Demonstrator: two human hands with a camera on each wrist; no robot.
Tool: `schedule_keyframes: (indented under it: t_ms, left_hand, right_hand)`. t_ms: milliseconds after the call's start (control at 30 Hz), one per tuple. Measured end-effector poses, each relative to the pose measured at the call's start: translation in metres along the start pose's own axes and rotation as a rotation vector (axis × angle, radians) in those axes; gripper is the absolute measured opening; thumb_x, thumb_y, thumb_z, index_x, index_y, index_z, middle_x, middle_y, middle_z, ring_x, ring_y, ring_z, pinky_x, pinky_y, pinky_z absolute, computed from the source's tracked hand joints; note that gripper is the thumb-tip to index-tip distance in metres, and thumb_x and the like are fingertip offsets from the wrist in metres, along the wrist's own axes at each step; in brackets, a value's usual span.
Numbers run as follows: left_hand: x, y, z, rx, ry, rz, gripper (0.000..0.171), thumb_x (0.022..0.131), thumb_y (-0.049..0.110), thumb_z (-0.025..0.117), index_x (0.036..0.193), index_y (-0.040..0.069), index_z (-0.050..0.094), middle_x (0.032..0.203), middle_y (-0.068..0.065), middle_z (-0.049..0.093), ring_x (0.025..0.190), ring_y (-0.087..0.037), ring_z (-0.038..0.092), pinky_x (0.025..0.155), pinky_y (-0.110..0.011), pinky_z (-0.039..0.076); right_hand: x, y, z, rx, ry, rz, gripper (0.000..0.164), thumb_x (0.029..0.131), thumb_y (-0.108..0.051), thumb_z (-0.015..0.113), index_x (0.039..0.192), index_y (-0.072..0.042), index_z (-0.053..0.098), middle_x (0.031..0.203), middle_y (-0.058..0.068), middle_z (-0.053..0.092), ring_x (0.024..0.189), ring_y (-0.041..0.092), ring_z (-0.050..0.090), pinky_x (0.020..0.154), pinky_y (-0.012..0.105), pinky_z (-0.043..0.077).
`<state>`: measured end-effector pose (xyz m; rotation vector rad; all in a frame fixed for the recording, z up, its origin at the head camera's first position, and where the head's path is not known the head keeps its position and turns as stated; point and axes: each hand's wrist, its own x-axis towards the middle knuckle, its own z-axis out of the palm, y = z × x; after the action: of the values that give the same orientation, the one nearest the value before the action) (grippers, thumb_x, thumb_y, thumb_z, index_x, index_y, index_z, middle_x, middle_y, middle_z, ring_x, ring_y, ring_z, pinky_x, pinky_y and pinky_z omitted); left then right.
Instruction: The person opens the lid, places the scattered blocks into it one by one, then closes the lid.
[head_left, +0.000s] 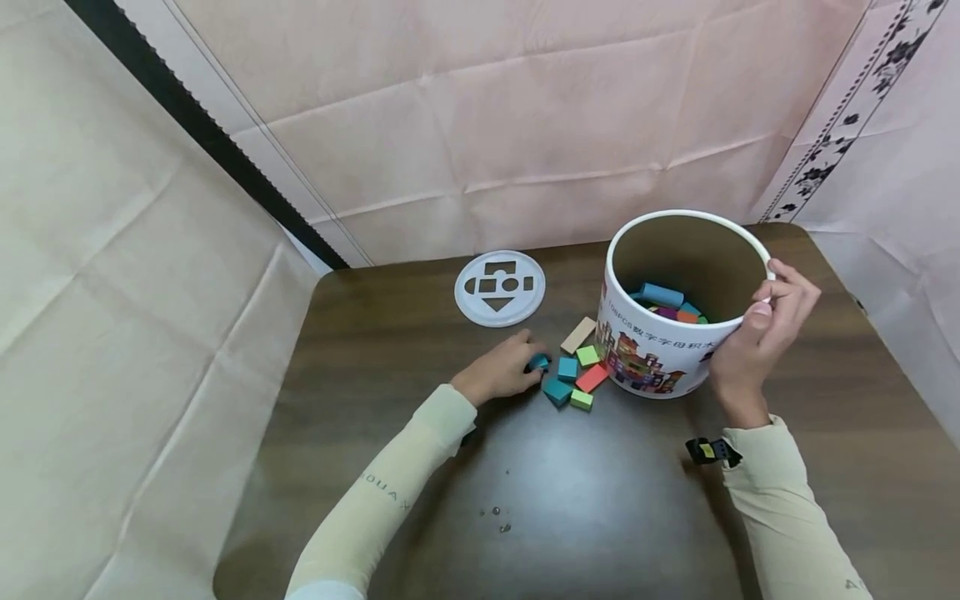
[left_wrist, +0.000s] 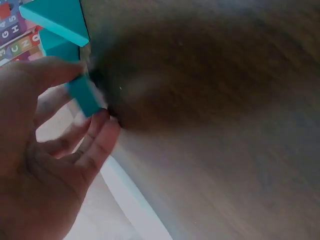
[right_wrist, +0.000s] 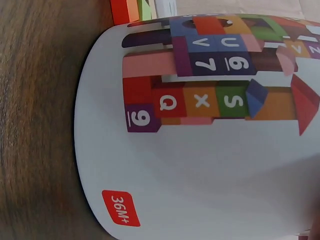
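Between thumb and fingers my left hand (head_left: 508, 367) pinches a small teal block (left_wrist: 84, 95), low over the table beside a loose group of blocks. In that group lie a teal block (head_left: 557, 391), a blue block (head_left: 567, 369), a red block (head_left: 592, 378), a tan block (head_left: 578, 335) and a few green ones. My right hand (head_left: 765, 333) grips the rim of a large white bucket (head_left: 652, 333) at its right side, thumb outside. Inside the bucket are several coloured blocks, among them a blue cylinder (head_left: 662, 294). Printed toy buildings cover the bucket's wall.
A round white lid (head_left: 500, 310) with shaped cut-outs lies on the wooden table (head_left: 360, 400) near its back edge, left of the bucket. Small crumbs (head_left: 497, 511) dot the front of the table. Pale cloth (head_left: 525, 108) hangs behind and at both sides.
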<state>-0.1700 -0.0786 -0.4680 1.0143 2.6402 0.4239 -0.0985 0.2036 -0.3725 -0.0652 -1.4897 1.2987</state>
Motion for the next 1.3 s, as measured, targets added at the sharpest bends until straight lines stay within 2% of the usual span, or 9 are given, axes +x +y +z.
schedule_keyframes:
  t_ms: [133,300,333,567,767,867,1000,1133,1300]
  left_hand:
    - [-0.007,-0.004,-0.004,-0.105,0.097,0.011,0.035,0.095,0.02,0.057,0.129,0.011,0.062,0.119,0.0,0.046,0.096,-0.009,0.05,0.079,-0.022,0.047]
    - [-0.004,0.003,-0.024,-0.138,0.207,0.12,0.034,0.096,0.011,0.055,0.129,0.005,0.06,0.127,-0.002,0.054,0.109,-0.008,0.05,0.092,-0.022,0.045]
    - [-0.004,0.005,-0.027,-0.143,0.224,0.136,0.036,0.097,0.011,0.054,0.132,0.005,0.058,0.129,-0.004,0.055,0.11,-0.008,0.05,0.093,-0.022,0.045]
    - [-0.004,0.031,-0.062,-0.226,0.327,0.241,0.033,0.098,0.031,0.054,0.124,0.01,0.06,0.114,0.002,0.062,0.096,-0.003,0.054,0.084,-0.017,0.046]
    - [-0.005,0.063,-0.099,-0.28,0.393,0.374,0.034,0.094,0.044,0.056,0.112,0.016,0.066,0.096,0.011,0.061,0.082,0.001,0.051,0.073,-0.016,0.046]
    - [0.0,0.084,-0.119,-0.308,0.371,0.398,0.033,0.095,0.038,0.056,0.117,0.014,0.064,0.103,0.008,0.062,0.086,0.0,0.053,0.078,-0.015,0.046]
    - [0.012,0.111,-0.14,-0.235,0.299,0.427,0.034,0.098,0.026,0.053,0.129,0.011,0.057,0.122,0.005,0.056,0.105,0.001,0.05,0.092,-0.012,0.04]
    - [0.029,0.131,-0.149,-0.089,0.205,0.456,0.037,0.1,0.026,0.049,0.135,0.013,0.055,0.127,0.003,0.049,0.111,0.0,0.046,0.094,-0.009,0.035]
    - [0.058,0.144,-0.151,0.021,0.079,0.425,0.037,0.098,0.028,0.055,0.132,0.016,0.059,0.125,0.005,0.057,0.11,-0.001,0.05,0.094,-0.01,0.035]
  right_hand:
    - [-0.005,0.001,0.001,0.01,0.004,0.0,0.068,0.082,-0.077,0.048,0.081,-0.009,0.049,0.12,0.006,0.049,0.121,0.027,0.043,0.102,0.037,0.031]
    - [-0.001,0.003,0.001,0.024,0.01,-0.01,0.095,0.078,-0.08,0.049,0.084,0.015,0.041,0.119,0.006,0.049,0.12,0.028,0.044,0.102,0.037,0.031]
    - [-0.001,0.002,0.0,0.022,0.007,-0.011,0.094,0.079,-0.08,0.049,0.084,0.014,0.041,0.119,0.006,0.049,0.12,0.028,0.044,0.102,0.037,0.031]
    - [0.001,0.002,-0.001,-0.017,-0.008,-0.019,0.077,0.081,-0.078,0.046,0.08,0.0,0.047,0.121,0.004,0.049,0.12,0.026,0.043,0.102,0.036,0.031]
    - [0.001,0.006,0.0,-0.014,-0.002,-0.026,0.087,0.081,-0.079,0.046,0.081,0.008,0.044,0.12,0.004,0.05,0.119,0.026,0.043,0.103,0.037,0.031]
    - [0.001,0.008,-0.001,-0.026,-0.009,-0.032,0.089,0.081,-0.08,0.045,0.082,0.009,0.043,0.121,0.004,0.05,0.119,0.026,0.043,0.103,0.037,0.03]
    - [0.002,0.011,-0.002,-0.037,-0.026,-0.038,0.085,0.082,-0.078,0.045,0.081,0.007,0.044,0.122,0.005,0.05,0.12,0.026,0.043,0.104,0.037,0.03]
    - [0.002,0.017,-0.005,-0.042,-0.036,-0.043,0.081,0.084,-0.076,0.045,0.081,0.005,0.044,0.123,0.005,0.049,0.12,0.026,0.043,0.104,0.037,0.03]
    - [0.002,0.033,-0.009,-0.064,-0.044,-0.052,0.082,0.086,-0.074,0.043,0.083,0.009,0.043,0.124,0.004,0.049,0.12,0.025,0.043,0.104,0.037,0.031]
